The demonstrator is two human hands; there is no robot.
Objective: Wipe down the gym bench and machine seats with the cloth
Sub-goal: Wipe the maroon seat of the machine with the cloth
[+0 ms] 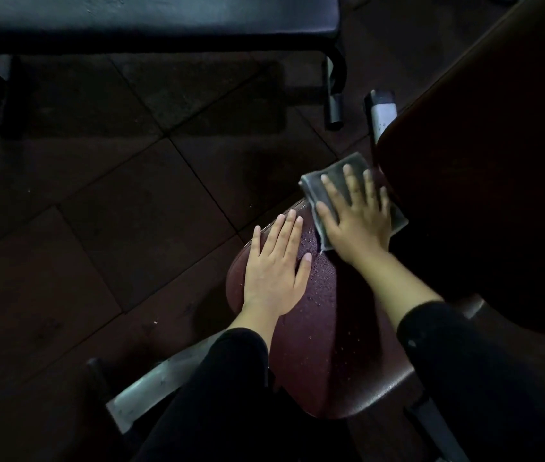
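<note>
Cloth (347, 191) sits folded at the seat's (341, 345) far edge, by the backrest (484, 161), under your flat right hand (357, 221). Left hand (274, 271) lies flat w/ fingers straight, steadying the left edge. Droplets cover the middle: pull firm, overlapping strokes toward the near edge.

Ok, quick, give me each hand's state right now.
Left hand: open, fingers straight, resting flat on the maroon seat.
Right hand: open, fingers spread, pressing the grey cloth flat on the seat.

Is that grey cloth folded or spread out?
Folded: the grey cloth shows stacked layered edges at its left side, lying as a compact pad under the right hand.
</note>
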